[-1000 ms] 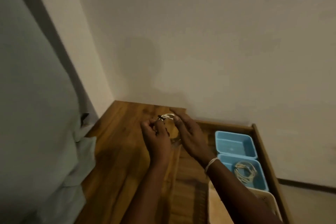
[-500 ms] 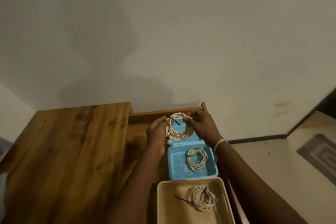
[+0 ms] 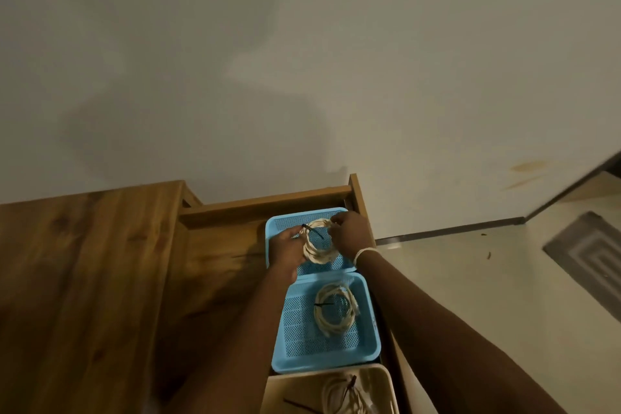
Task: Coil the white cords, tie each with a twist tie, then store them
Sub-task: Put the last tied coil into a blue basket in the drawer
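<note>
An open wooden drawer (image 3: pixel 268 202) beside the wooden tabletop (image 3: pixel 84 279) holds three containers in a row. The far blue basket (image 3: pixel 279 222) has only the held coil over it; whether the coil touches its mesh floor cannot be told. The near blue basket (image 3: pixel 295 346) holds one coiled white cord (image 3: pixel 336 314) lying flat, bound by a dark twist tie (image 3: pixel 323 304). The cream bin (image 3: pixel 379 380), nearest the camera and cut off by the frame edge, holds another tied cord (image 3: pixel 339 397). Both forearms reach forward over the drawer. The left hand (image 3: pixel 285 247) pinches the left side of the held coil (image 3: pixel 317 247) just by its black tie (image 3: pixel 314 232) (one tail pokes across the opening). The right hand (image 3: pixel 351 233), a pale band (image 3: pixel 364 251) at its wrist, has its fingers closed on the coil's upper right edge.
</note>
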`<state>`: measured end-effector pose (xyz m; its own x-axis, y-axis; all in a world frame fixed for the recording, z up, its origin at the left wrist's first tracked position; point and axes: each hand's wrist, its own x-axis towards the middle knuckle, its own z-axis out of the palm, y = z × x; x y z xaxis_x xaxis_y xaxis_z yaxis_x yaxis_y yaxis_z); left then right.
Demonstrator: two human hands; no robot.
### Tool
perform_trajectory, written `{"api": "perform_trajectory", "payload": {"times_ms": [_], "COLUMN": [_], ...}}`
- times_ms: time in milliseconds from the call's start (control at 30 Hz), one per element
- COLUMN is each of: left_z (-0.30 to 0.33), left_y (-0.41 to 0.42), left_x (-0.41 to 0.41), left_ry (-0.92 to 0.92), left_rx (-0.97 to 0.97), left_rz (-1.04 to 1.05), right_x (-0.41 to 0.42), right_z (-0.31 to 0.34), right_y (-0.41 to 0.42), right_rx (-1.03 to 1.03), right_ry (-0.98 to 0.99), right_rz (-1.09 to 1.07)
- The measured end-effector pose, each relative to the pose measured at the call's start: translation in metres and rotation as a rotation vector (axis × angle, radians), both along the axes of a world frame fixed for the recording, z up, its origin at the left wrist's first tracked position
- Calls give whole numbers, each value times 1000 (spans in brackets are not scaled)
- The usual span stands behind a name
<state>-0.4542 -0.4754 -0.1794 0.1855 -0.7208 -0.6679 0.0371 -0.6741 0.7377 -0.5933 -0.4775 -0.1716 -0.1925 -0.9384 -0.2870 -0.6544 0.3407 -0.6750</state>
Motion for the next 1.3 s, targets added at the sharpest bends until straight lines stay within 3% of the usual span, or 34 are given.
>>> {"api": "perform_trajectory", "payload": {"times_ms": [167,333,500,733,867,1067,1300], "left_z": [-39,-55,-53,-19,13,55,68], "left_y": [-20,-29,-24,-20,-7,38,128], "left_x": [-10,-8,-4,19,58,144,253], "left_ry": [-83,-277,-439,-442,-485,-610,-943], "left_rx": [-5,-38,-188,-225,-295,-459,-462], "left_rz": [-2,6,-146,-334,-287,-137,-117], "right_x": [1,2,1,10,30,87,86], "right_z": [-19,-32,-42,-23,8,60,73], "right_y": [-12,-22,-27,-18,-13,5,86], "right_rx": [-51,-77,-19,-36,-149,-332,-275], "right_ry": [301,465,316,116,61,46,110], "right_rz": [108,241,246,109,57,181,67]}}
